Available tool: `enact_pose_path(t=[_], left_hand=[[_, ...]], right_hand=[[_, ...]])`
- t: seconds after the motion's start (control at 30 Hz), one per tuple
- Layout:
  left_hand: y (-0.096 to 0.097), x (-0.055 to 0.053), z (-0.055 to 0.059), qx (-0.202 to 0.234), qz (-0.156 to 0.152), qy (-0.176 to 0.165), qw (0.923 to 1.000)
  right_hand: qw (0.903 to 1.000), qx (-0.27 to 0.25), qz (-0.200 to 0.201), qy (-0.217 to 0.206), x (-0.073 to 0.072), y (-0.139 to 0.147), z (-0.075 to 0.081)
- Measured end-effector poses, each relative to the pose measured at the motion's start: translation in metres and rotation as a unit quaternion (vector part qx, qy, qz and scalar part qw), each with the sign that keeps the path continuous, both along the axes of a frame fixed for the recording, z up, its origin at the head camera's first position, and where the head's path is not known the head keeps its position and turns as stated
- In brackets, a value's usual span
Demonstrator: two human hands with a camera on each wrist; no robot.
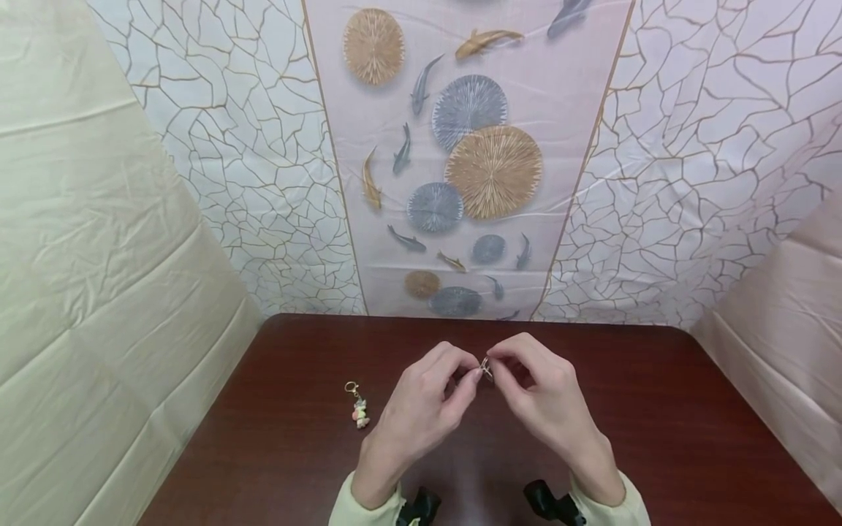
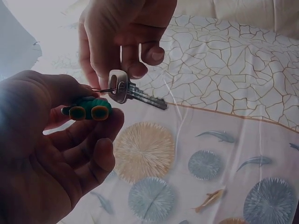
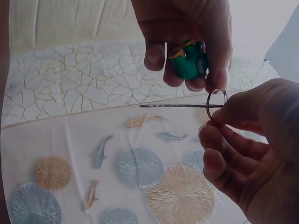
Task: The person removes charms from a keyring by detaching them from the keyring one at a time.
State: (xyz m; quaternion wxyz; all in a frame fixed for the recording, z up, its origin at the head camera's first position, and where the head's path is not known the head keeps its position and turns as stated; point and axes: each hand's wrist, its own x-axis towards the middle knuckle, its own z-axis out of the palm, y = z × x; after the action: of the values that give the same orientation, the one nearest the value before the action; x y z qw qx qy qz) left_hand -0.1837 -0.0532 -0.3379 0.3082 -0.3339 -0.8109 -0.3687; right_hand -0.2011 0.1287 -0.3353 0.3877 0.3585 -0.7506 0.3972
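Observation:
Over the table, my left hand [image 1: 421, 398] and right hand [image 1: 549, 394] meet fingertip to fingertip at a thin metal key ring [image 3: 209, 100]. From one side my left thumb and forefinger pinch it, while my right fingertips pinch it from the other. Threaded on the ring is a silver key [image 2: 120, 87], its toothed blade pointing away from the hands. A green charm [image 2: 91, 108] with yellow-orange rounded ends hangs against my left fingers; its upper part is hidden by them. In the head view, the hands hide most of the ring.
Left of my left hand, a keychain [image 1: 359, 413] with a small pastel figurine and gold clasp lies on the dark red-brown table [image 1: 276, 460]. A patterned cloth [image 1: 427, 204] hangs behind the table. Pale fabric [image 1: 99, 292] stands along the left side.

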Motion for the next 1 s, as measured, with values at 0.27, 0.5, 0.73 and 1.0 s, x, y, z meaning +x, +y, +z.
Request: enact_pose_path(t=[0.27, 0.5, 0.73, 1.0], left_hand=[[0.0, 0.0, -0.003, 0.0, 0.003, -0.004, 1.0], [0.0, 0.0, -0.006, -0.004, 0.009, -0.012, 0.9999], [-0.005, -0.002, -0.006, 0.011, -0.007, -0.042, 0.999], [-0.022, -0.013, -0.009, 0.061, -0.069, -0.115, 0.989]], right_hand=[[0.9992, -0.025, -0.009, -0.031, 0.003, -0.001, -0.001], [0.9962, -0.039, -0.043, -0.064, 0.004, 0.003, -0.002], [0.9966, -0.04, -0.049, -0.052, 0.002, 0.006, -0.002], [0.9932, -0.032, -0.057, -0.096, 0.002, 0.014, 0.001]])
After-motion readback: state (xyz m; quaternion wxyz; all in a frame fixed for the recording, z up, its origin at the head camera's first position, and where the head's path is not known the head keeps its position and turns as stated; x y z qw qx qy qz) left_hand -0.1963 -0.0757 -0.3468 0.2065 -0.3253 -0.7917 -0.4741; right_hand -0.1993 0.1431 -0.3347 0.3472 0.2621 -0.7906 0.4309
